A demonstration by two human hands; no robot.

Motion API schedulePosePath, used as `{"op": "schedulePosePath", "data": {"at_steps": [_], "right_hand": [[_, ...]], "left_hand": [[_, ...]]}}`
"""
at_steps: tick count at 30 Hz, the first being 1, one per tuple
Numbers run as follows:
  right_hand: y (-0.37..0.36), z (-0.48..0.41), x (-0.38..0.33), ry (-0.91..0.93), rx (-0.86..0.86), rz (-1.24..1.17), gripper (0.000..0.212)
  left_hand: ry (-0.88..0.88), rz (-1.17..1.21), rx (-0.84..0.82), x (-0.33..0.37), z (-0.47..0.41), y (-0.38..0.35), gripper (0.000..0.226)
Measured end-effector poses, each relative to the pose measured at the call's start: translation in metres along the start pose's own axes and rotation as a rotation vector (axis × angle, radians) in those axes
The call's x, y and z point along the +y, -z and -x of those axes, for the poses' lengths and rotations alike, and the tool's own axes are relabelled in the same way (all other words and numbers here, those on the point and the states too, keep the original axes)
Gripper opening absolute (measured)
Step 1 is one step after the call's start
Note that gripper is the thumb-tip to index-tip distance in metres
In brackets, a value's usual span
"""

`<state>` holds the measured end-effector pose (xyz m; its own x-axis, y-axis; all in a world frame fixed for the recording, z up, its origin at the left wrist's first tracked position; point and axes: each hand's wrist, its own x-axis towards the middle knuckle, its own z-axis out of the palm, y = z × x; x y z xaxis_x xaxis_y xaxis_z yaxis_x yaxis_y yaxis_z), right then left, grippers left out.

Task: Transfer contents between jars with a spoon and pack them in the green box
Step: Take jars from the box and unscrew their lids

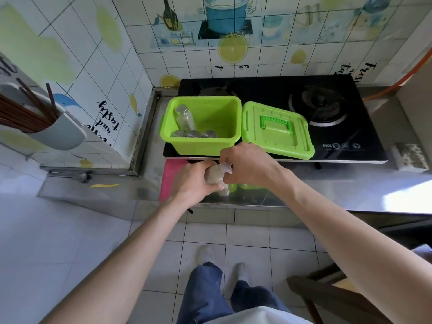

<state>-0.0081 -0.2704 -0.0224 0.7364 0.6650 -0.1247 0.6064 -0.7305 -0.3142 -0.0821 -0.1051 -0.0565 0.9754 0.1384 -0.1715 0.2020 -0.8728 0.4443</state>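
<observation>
A small glass jar (216, 175) with pale contents lies tilted between both hands, above the steel counter's front edge. My left hand (195, 181) grips its body from the left. My right hand (245, 163) curls over its top end; the cap is hidden under the fingers. Behind stands the open green box (230, 139) on the stove's left part. Inside it several capped jars (193, 134) stand along the near wall and one jar (184, 116) leans at the back left. The green lid (277, 129) lies flat to the box's right. No spoon is visible.
A black glass gas stove (327, 113) fills the back of the steel counter (339, 190). A pink mat (171, 178) lies under my left hand. A chopstick holder (46, 122) hangs on the tiled wall at left. A sponge (409, 155) sits far right.
</observation>
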Motion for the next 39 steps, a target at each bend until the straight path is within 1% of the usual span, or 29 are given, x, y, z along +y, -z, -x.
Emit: {"op": "schedulePosePath", "data": {"at_steps": [7,12,19,25,39], "right_hand": [[-0.004,0.0,0.003,-0.044,-0.021,-0.059,0.046],[-0.006,0.0,0.004,-0.059,-0.045,-0.093,0.046],[-0.01,0.001,0.007,-0.08,-0.088,-0.126,0.044],[-0.01,0.0,0.01,-0.081,-0.12,-0.14,0.04],[-0.011,-0.006,0.011,-0.075,-0.162,-0.135,0.042]], "left_hand": [[-0.017,0.01,-0.018,0.0,-0.001,-0.01,0.054],[-0.004,0.053,-0.032,-0.003,-0.001,-0.016,0.052],[-0.003,0.096,-0.07,-0.007,-0.002,-0.026,0.062],[-0.006,0.129,-0.092,-0.009,-0.002,-0.032,0.063],[-0.016,0.112,-0.116,-0.014,-0.007,-0.036,0.061]]}}
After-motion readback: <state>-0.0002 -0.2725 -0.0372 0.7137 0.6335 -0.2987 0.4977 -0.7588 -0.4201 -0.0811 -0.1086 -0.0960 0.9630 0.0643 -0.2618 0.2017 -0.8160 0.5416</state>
